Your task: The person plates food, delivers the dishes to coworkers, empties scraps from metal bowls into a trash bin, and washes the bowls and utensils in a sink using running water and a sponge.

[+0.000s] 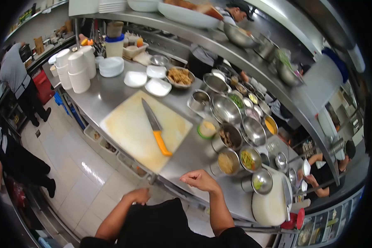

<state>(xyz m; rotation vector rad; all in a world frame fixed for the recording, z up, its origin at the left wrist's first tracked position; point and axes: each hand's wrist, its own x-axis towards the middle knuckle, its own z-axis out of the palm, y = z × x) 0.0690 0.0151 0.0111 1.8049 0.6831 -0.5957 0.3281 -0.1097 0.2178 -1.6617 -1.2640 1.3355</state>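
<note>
My left hand [140, 196] hangs low in front of my dark clothing, off the counter's front edge. Its fingers are curled in and I see nothing in them. My right hand [200, 180] is raised by the counter edge, fingers bent together, with nothing visible in it. Beyond both hands, a worn white cutting board [128, 124] lies on the steel counter [105, 89]. On the board rests a chef's knife [156, 129] with a yellow handle, which neither hand touches. The handle's end points toward my right hand.
Metal bowls of cut food [227, 163] crowd the counter's right side, near a round white board [273, 204] with another knife [287, 198]. White square dishes [135, 79] and stacked containers [78, 72] stand behind. A steel shelf [235, 49] hangs overhead. Other people work around.
</note>
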